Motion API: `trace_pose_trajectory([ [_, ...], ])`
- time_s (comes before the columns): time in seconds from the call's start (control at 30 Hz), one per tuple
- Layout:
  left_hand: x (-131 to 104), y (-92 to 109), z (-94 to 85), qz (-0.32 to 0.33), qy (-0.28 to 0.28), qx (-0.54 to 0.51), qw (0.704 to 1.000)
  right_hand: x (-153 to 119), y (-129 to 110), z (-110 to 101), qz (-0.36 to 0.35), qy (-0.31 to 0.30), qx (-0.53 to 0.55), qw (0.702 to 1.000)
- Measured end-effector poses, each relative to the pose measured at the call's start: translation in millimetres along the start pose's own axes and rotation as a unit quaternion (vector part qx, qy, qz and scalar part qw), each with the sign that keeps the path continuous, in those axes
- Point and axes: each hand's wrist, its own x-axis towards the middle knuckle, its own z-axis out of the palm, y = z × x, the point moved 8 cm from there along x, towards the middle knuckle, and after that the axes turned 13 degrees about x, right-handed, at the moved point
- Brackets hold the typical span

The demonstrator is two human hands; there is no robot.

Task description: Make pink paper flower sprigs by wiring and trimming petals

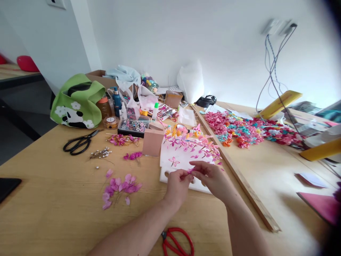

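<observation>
Pinching small pink petal piece (190,171) in head view: left hand (178,183) and right hand (210,175) meet fingertip to fingertip, both grasping it, above white holed board (197,186). Single pink flower (174,161) just beyond. Loose pink petals (119,186) on table (80,213), left. Red-handled scissors (192,245) near forearms. Wooden strip (241,175) to right.

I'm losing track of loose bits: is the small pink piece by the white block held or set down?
Held: the left hand pinches the small pink piece, and the right hand meets it there.
</observation>
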Motion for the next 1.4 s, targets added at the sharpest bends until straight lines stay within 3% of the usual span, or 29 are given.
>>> trace_pose_trajectory([
  [0.47,0,2,2.6,0.021,-0.030,-0.004,0.999,-16,13,-7,0.004,0.095,0.051,0.994],
  [0.57,-1,4,2.6,0.019,-0.031,0.003,0.999,-18,12,-31,0.001,0.144,0.044,0.989],
  [0.7,-1,3,2.0,0.005,-0.026,0.016,1.000,-24,12,-87,-0.010,0.279,-0.018,0.960],
  [0.77,0,2,2.4,0.000,-0.024,0.018,1.000,-20,13,-102,-0.008,0.300,-0.063,0.952],
  [0.87,1,0,3.1,-0.001,-0.023,0.018,1.000,-3,15,-101,-0.011,0.277,-0.130,0.952],
  [1.07,1,2,2.6,0.003,-0.020,0.030,0.999,38,7,-72,-0.039,0.234,-0.275,0.932],
  [1.23,2,1,0.4,0.005,-0.007,0.044,0.999,61,18,-54,0.017,0.177,-0.367,0.913],
  [1.4,2,-2,-1.6,0.020,0.021,0.110,0.994,66,33,-52,0.079,0.140,-0.408,0.899],
])
